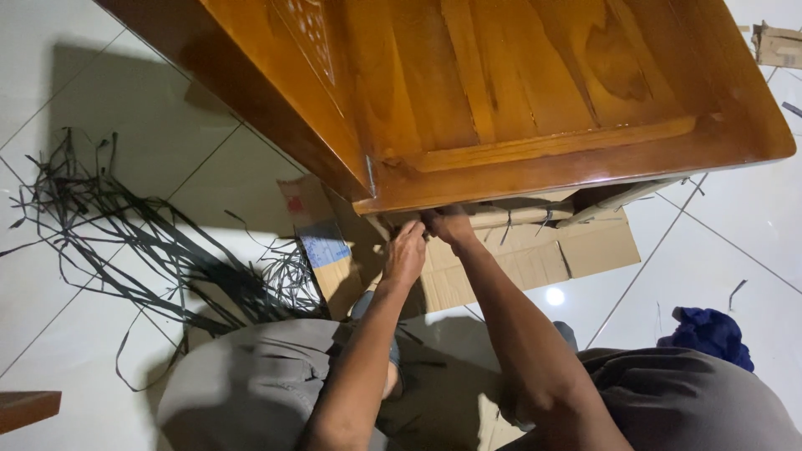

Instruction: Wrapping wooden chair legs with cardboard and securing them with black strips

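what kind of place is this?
Likely a home or shop room where furniture is being unpacked: glossy white tiled floor, varnished wooden furniture, flattened cardboard and cut black packing straps.

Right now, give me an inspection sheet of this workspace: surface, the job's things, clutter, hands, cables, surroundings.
Surface: white tiled floor, glossy, with flattened cardboard laid on it.
Job's things: varnished wooden furniture piece standing over the cardboard; both hands work under its lower edge, and what they grip is hidden.
Clutter: tangle of dark straps on the tiles at left; stray strap bits at right; blue cloth by the right knee.
Hands: left hand and right hand close together at the furniture's edge; grip cannot be told.
Cables: nothing seen.
Surroundings: cardboard box at top right; wooden corner at lower left; person kneeling in grey trousers.
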